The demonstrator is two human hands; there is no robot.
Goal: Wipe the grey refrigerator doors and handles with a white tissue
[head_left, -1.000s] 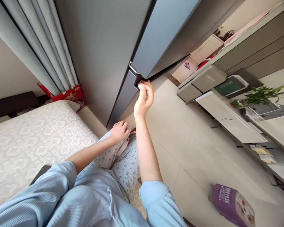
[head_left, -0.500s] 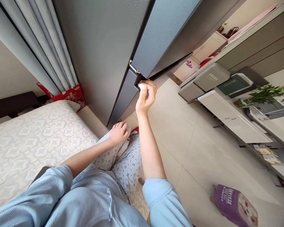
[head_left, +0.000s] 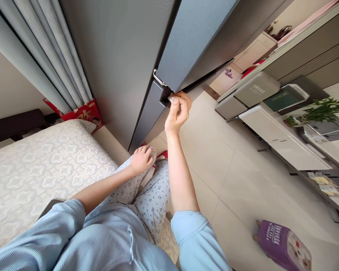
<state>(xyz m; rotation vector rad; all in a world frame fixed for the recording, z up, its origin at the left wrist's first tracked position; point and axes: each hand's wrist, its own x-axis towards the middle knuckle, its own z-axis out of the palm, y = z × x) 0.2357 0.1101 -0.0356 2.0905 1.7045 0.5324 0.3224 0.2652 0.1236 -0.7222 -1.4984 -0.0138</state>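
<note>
right hand (head_left: 178,112), fingers narrow, is pinching a small white object (head_left: 171,99) at a black rectangular door recess (head_left: 164,97) at twelve o'clock, left hand (head_left: 141,160), fingers spread, is resting on blue-sprigged pale cotton trousers (head_left: 155,194) at eight o'clock.

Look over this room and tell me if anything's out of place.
The purple printed bag stands out: it lies alone on the floor tiles, away from the furniture. The red printed box also looks odd, jammed into the corner beside the grey curtain.

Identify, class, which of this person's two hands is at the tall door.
The right hand: raised, its fingers curled at the dark recess of the dark grey door panel. The left hand rests lower, on the floral pyjama trousers.
</note>
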